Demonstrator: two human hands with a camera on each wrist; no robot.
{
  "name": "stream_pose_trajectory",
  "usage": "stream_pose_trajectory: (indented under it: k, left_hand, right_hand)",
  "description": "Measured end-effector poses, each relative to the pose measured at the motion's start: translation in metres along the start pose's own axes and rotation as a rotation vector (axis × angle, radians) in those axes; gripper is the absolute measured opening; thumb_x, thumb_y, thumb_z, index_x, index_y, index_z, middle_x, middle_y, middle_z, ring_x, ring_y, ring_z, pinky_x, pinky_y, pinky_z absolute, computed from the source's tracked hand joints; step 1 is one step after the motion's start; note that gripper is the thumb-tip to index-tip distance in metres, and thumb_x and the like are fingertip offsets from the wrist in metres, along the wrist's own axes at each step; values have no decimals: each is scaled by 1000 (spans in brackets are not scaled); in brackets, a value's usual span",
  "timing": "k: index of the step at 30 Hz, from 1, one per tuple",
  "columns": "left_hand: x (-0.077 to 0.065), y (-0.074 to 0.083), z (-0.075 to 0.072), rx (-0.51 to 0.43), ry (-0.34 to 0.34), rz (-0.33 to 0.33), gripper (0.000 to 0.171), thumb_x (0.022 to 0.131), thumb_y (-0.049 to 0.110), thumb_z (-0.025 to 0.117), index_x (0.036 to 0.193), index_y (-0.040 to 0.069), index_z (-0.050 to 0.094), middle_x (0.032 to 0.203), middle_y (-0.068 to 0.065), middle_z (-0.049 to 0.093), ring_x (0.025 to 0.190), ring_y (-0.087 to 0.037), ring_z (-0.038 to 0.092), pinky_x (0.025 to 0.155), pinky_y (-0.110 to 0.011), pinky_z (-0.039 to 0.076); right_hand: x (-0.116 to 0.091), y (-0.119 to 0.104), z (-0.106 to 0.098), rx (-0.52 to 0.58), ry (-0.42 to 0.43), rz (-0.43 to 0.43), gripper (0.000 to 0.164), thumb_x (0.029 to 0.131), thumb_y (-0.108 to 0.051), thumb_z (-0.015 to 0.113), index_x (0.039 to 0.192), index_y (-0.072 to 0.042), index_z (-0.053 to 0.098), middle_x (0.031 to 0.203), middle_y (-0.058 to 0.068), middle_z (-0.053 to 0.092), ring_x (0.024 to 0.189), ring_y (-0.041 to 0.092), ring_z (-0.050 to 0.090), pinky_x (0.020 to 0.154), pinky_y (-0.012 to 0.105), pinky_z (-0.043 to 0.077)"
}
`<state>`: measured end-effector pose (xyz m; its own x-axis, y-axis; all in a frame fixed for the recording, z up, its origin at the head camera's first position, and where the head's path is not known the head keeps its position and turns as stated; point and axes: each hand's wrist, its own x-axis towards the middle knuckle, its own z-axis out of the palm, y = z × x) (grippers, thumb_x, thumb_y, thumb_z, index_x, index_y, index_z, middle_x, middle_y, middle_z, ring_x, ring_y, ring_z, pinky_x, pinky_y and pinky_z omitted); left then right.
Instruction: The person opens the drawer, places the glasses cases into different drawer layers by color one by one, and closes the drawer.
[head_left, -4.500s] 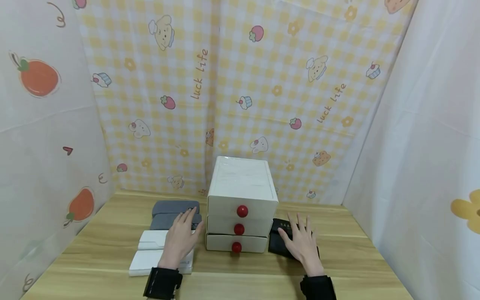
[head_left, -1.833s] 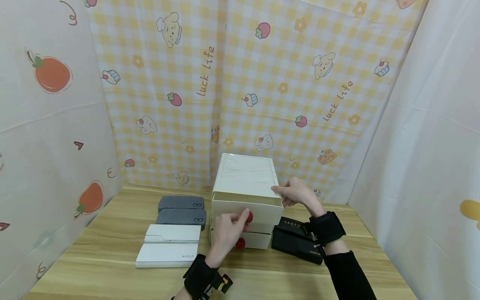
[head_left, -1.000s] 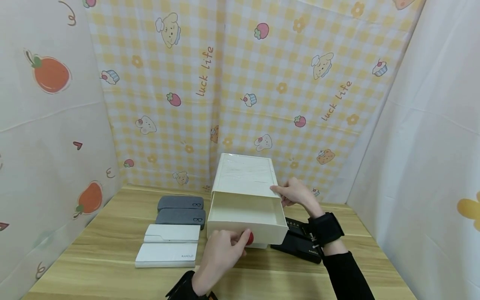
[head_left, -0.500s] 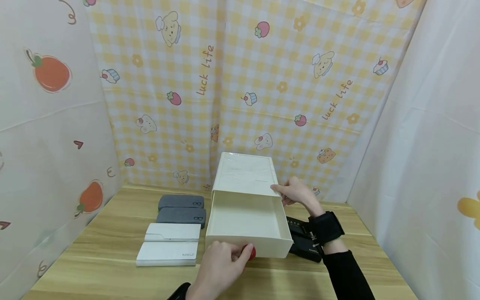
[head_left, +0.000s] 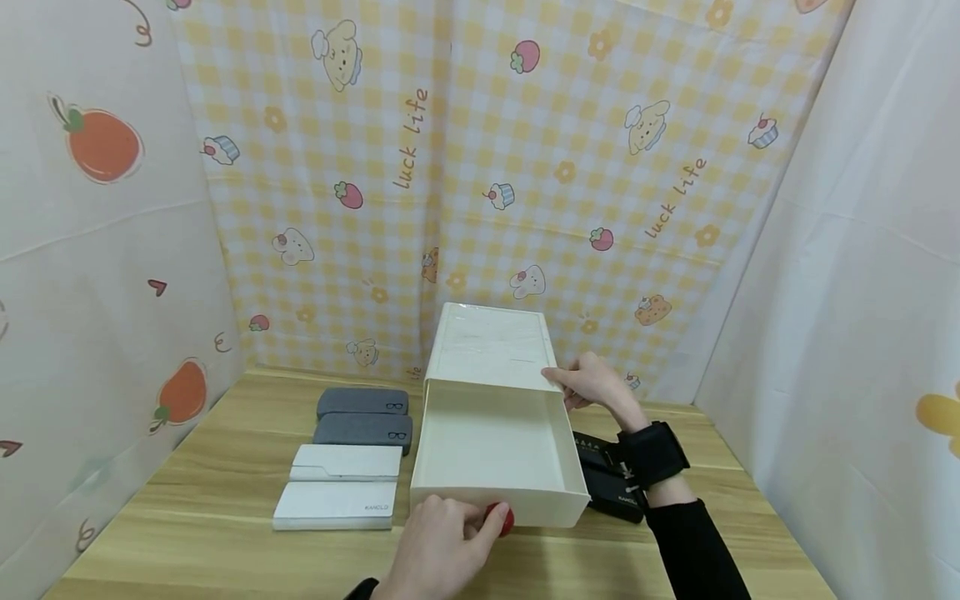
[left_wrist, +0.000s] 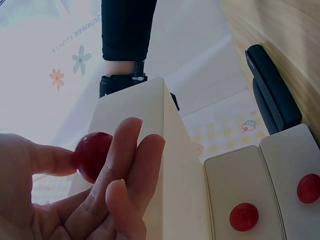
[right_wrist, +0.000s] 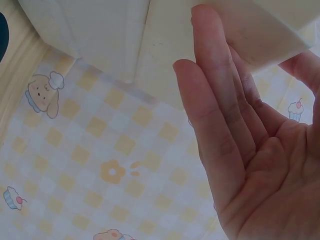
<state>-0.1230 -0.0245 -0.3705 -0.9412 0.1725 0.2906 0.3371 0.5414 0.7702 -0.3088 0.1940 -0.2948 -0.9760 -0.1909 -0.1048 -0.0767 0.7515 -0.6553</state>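
Observation:
A white drawer cabinet (head_left: 495, 342) stands mid-table with its top drawer (head_left: 498, 446) pulled far out, and no item shows inside. My left hand (head_left: 442, 546) pinches this drawer's red knob (head_left: 506, 518) between thumb and fingers; the left wrist view shows the grip close up on the knob (left_wrist: 91, 155). My right hand (head_left: 596, 385) lies at the cabinet's upper right edge, thumb on top. In the right wrist view its fingers (right_wrist: 210, 120) stretch fairly straight against the cabinet's side. Two lower drawers with red knobs (left_wrist: 244, 216) are seen pushed in.
Left of the cabinet lie two grey glasses cases (head_left: 363, 432) with two white flat cases (head_left: 333, 504) in front. Black cases (head_left: 611, 493) lie on the right, partly hidden by the right wrist and drawer. Patterned curtains (head_left: 480, 167) enclose the wooden table (head_left: 187, 500).
Both hands have left their resting spots near the cases. My left hand has drawn the top drawer out toward me, farther in each frame. My right hand has stayed at the cabinet's edge lately.

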Motion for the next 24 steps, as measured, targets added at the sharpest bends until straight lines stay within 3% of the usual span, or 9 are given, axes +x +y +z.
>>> stream_pose_trajectory:
  k: [16, 20, 24]
  left_hand:
    - [-3, -4, -2, 152, -35, 16, 55, 92, 43, 55, 47, 19, 38, 42, 18, 21, 38, 4, 21, 41, -17, 15]
    - [-4, -4, -4, 145, -54, 26, 50, 93, 42, 55, 49, 20, 44, 43, 20, 29, 39, 5, 24, 41, -17, 18]
    - [-7, -5, -10, 117, -61, 60, 41, 93, 39, 56, 57, 19, 60, 47, 18, 48, 43, 8, 34, 42, -14, 28]
  right_hand:
    - [1, 1, 0, 4, -1, -5, 47, 91, -39, 59, 65, 1, 61, 55, 7, 65, 47, 10, 62, 54, 25, 53]
    - [2, 2, 0, -1, -1, -7, 47, 91, -39, 59, 64, 0, 61, 54, 5, 64, 47, 10, 61, 53, 24, 52]
    - [3, 1, 1, -7, -2, -10, 48, 91, -40, 59, 63, -1, 61, 54, 4, 63, 47, 9, 61, 52, 23, 52]
